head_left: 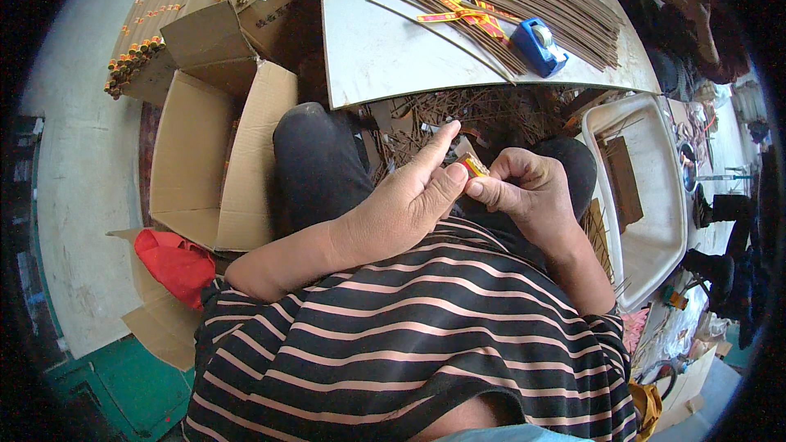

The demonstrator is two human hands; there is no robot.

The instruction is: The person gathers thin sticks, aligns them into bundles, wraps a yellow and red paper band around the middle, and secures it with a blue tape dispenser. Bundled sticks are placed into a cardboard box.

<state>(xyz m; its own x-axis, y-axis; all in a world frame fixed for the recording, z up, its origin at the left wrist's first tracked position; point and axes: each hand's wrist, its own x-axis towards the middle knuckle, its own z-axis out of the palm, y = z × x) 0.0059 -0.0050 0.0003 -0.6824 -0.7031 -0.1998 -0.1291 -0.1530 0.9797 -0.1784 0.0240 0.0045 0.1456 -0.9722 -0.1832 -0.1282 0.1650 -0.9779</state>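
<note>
Over my lap, my left hand (413, 200) is closed round a bundle of incense sticks (472, 165), its thumb pressed against the side and one finger stretched out away from me. Only the end of the bundle shows, wrapped in a red and yellow paper band; the rest is hidden by my hands. From the right, my right hand (528, 188) pinches the banded end between thumb and bent forefinger. On the white table (368, 57) ahead lie loose brown incense sticks (544, 0), red and yellow paper bands (463, 15) and a blue tape dispenser (538, 47).
At my left stands an open cardboard box (192, 151), with a red cloth (173, 266) near it. Banded bundles (155, 24) are stacked farther left. A white plastic tub (667, 221) is at my right. Scattered sticks (483, 110) lie below the table edge. Another person (696, 20) sits far right.
</note>
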